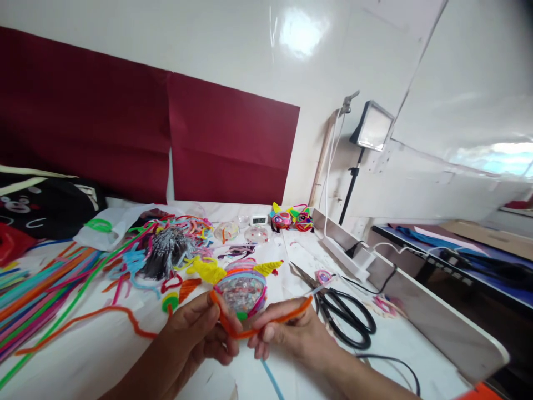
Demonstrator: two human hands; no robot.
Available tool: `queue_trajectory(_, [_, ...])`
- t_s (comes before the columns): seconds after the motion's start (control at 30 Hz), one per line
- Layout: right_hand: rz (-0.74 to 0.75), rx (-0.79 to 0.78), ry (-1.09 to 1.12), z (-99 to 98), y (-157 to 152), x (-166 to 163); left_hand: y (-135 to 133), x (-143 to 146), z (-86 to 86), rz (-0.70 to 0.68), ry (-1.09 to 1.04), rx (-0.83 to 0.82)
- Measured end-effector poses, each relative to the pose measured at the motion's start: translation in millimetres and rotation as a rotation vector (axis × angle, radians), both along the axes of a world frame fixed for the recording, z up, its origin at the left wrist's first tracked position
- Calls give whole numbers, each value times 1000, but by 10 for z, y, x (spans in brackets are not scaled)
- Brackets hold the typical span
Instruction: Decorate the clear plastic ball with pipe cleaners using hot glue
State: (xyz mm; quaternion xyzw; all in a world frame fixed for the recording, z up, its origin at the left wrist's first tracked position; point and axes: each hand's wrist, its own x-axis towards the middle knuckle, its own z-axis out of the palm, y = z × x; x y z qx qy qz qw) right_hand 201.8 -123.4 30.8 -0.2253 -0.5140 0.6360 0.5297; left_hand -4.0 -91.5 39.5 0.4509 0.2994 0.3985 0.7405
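Note:
An orange pipe cleaner (240,335) is bent between my two hands above the white table. My left hand (200,333) pinches it near one end of the bend. My right hand (287,333) grips it with thumb and fingers, and a short end runs along the index finger. Just beyond the hands sits a clear, round ornament (241,293), wrapped in coloured pipe cleaners with two yellow horn-like pieces. A long orange strand (120,309) runs behind my left wrist; whether it joins the held piece is hidden. Black-handled scissors (339,314) lie to the right of my right hand.
Many coloured pipe cleaners (50,300) lie at the left, near a grey tassel bundle (169,250). Two finished colourful ornaments (292,218) stand at the back beside a small digital display (259,220). A raised tray-like ledge (416,311) with cables borders the right side.

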Motion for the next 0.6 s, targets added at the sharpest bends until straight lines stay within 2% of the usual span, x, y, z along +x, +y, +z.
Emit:
queue_trajectory(0.2, [-22,2,1,-38,-14,9,-16,11,-37,-30,-14,-12])
queue_trajectory(0.43, [82,69,-93,-39,-43,12,10,-12,-15,-57,-28,62])
queue_trajectory(0.6, [27,177,-107,28,-66,40,-1,-33,18,-77,-96,55])
